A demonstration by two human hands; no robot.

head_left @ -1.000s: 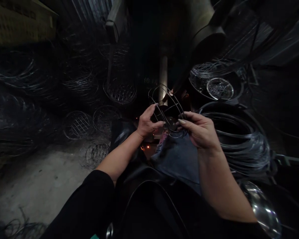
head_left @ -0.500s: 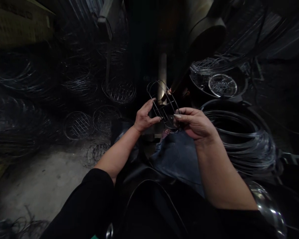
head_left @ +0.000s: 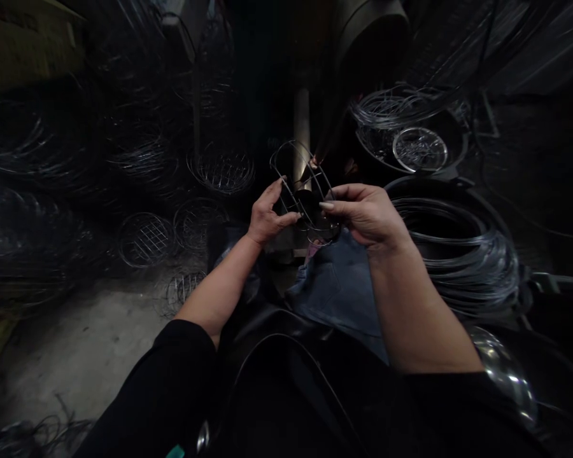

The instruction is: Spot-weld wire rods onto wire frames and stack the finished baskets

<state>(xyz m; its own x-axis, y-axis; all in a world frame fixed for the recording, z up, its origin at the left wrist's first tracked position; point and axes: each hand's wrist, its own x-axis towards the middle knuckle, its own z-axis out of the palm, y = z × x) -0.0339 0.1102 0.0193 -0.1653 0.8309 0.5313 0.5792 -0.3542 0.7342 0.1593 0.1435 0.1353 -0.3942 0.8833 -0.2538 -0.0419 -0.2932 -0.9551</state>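
A round wire frame [head_left: 297,202] with crossbars is held tilted between both hands, around the end of an upright metal post [head_left: 302,137]. My left hand [head_left: 266,216] grips its left side, fingertips at the upper wire and thumb at the lower. My right hand [head_left: 375,216] pinches the right rim between thumb and fingers. A small orange-lit metal tip [head_left: 314,163] is close to the frame's upper right wires; whether they touch, I cannot tell. The far side of the frame is partly lost in the dark.
On the right, a tub [head_left: 458,182] holds coiled wire [head_left: 482,267]. Behind it, a bin contains wire pieces and a metal ring [head_left: 420,150]. Round wire grids [head_left: 147,240] and dark wire stacks stand at left. A shiny metal bowl [head_left: 503,375] is at lower right.
The whole view has shifted slightly, so everything appears a little higher and further left. Both hands keep their hold on the wire frame, which stays by the post and lit tip.
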